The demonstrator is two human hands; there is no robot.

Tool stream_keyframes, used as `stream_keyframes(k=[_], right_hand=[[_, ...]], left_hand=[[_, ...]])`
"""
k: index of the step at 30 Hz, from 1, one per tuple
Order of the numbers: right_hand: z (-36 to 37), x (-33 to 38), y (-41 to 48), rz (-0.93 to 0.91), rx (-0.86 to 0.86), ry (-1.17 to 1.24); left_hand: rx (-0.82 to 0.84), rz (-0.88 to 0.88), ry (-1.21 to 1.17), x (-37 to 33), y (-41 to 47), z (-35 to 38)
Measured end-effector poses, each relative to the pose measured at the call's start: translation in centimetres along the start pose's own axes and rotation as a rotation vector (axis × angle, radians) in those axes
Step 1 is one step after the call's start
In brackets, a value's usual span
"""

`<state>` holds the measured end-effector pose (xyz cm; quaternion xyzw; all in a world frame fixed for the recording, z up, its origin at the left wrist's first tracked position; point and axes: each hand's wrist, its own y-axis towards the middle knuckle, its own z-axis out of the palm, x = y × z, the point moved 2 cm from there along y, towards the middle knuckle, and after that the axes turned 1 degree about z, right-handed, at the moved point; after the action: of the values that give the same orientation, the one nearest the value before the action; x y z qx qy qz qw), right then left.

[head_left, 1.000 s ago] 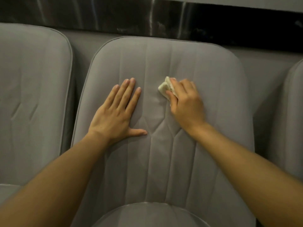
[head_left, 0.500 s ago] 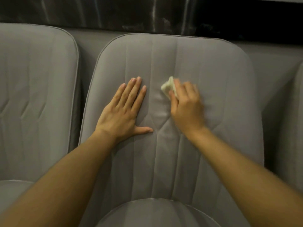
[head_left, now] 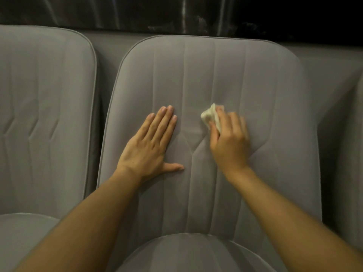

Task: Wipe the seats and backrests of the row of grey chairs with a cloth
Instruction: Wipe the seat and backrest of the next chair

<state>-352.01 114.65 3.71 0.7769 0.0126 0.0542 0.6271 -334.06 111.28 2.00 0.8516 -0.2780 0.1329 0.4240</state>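
Cloth [head_left: 209, 117], seemingly soft and light, was gripped bunched by my right hand [head_left: 229, 143] near the centre of the backrest [head_left: 216, 71]. My left hand [head_left: 149, 148] lay flat there, holding nothing.

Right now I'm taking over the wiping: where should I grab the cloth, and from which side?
Probably pinch the cloth by its bunched end, which pokes out past the right hand, coming from the upper left; the rest lies hidden under that hand against the backrest.
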Motion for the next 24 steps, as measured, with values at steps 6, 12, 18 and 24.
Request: stream_keyframes(k=[6,12,18,24], right_hand=[[0.2,0.0,-8.9,-0.065,0.140,0.006],[-2.1,0.3,-6.4,-0.073,0.198,0.111],[-1.2,-0.9,-3.4,0.081,0.074,0.135],[-1.1,0.5,-15.1,-0.089,0.309,0.149]], left_hand=[[0.040,-0.003,0.025,-0.4,-0.9,0.1],[0.103,0.109,0.029,-1.3,-4.5,0.7],[0.057,0.091,0.044,-1.7,-5.1,1.6],[0.036,0.078,0.120,-1.8,-5.5,2.1]])
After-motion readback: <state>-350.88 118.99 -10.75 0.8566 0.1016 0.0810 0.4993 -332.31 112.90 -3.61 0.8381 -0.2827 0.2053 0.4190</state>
